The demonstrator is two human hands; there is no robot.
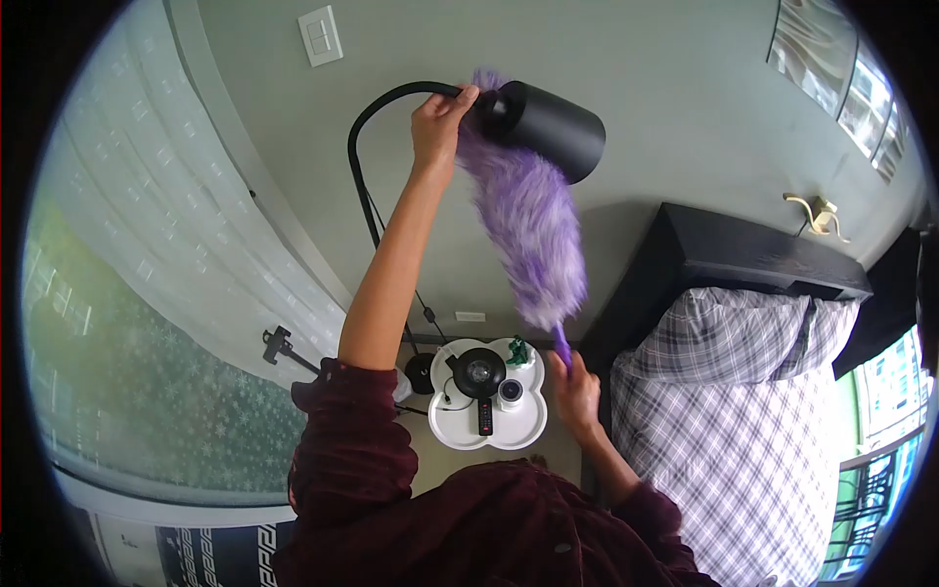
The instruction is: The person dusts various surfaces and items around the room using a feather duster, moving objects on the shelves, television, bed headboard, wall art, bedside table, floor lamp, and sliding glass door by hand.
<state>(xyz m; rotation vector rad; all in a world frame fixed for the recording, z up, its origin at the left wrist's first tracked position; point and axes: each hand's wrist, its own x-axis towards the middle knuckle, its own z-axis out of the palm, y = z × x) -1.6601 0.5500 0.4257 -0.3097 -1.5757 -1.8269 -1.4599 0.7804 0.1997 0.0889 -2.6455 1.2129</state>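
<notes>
My left hand (437, 132) is raised high, its fingers closed round the black curved neck of a floor lamp (555, 132) just beside the lamp's cylindrical shade. In my right hand (577, 393), lower and to the right, is the purple handle of a fluffy duster (531, 225). The duster's purple and white head points upward. Its upper part passes behind the lamp shade, and a tuft shows above the shade's left end. Whether the fibres touch the shade's back is hidden.
Below stands a white flower-shaped side table (460, 430) holding a black round object (478, 373), a remote (485, 417), a small white camera-like device (511, 393) and a green figure (518, 350). A bed (724, 460) with a black headboard (675, 254) is at right, a sheer curtain (196, 196) at left.
</notes>
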